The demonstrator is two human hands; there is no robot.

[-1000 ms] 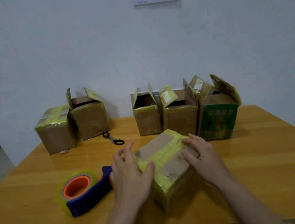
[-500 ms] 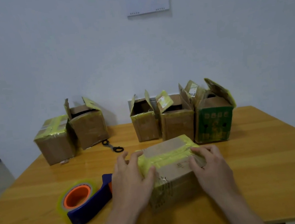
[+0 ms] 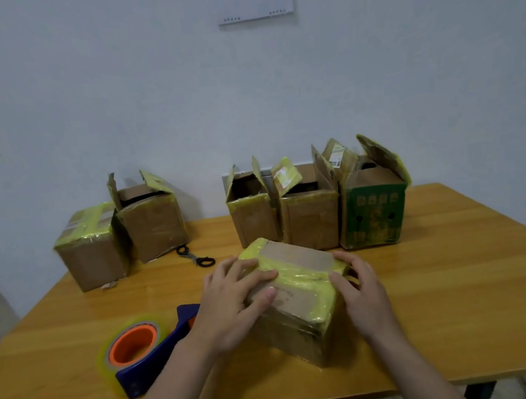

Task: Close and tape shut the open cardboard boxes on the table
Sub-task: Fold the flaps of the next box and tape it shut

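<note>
Cardboard box: left hand flat on top, right hand touching its side.

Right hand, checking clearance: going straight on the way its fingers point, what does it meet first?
The right hand likely meets the middle open brown box, behind the taped box; depth unclear.

Single head-worn wide-angle view, aimed forward and slightly down across the yellow-brown wooden table toward the plain white wall. Left hand and right hand sit close, lower centre; forearms enter from the bottom edge.
</note>
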